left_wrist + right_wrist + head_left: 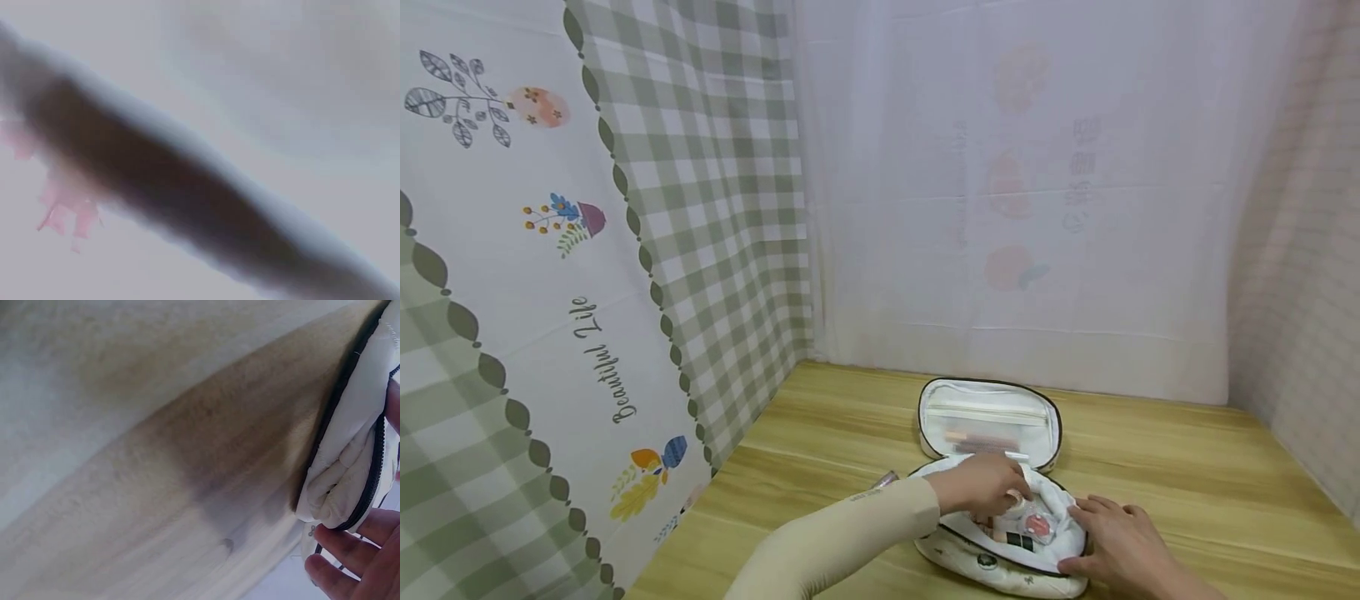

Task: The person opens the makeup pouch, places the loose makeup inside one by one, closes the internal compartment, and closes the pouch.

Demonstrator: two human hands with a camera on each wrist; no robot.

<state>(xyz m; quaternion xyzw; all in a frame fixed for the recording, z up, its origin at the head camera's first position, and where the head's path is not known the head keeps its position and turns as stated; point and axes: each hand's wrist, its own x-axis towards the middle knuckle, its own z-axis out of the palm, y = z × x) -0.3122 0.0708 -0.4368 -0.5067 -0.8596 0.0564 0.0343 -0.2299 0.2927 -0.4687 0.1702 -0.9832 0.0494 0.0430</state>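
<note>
Left hand (pixel 981 483) in pouch (pixel 1011 577), grip hidden; right hand (pixel 1116 535), half-curled, grips rim (pixel 985 546): best brace steadily, lid (pixel 990 421) toward table's (pixel 835 425) far edge.

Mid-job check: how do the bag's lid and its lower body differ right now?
The lid is tipped up at the back, while the lower body rests on the table. The lid has a zippered, see-through pocket; the lower body is an open hollow with loose items, including a round reddish one. The right hand grips the lower body's rim, not the lid. Both have white linings and dark edging.
</note>
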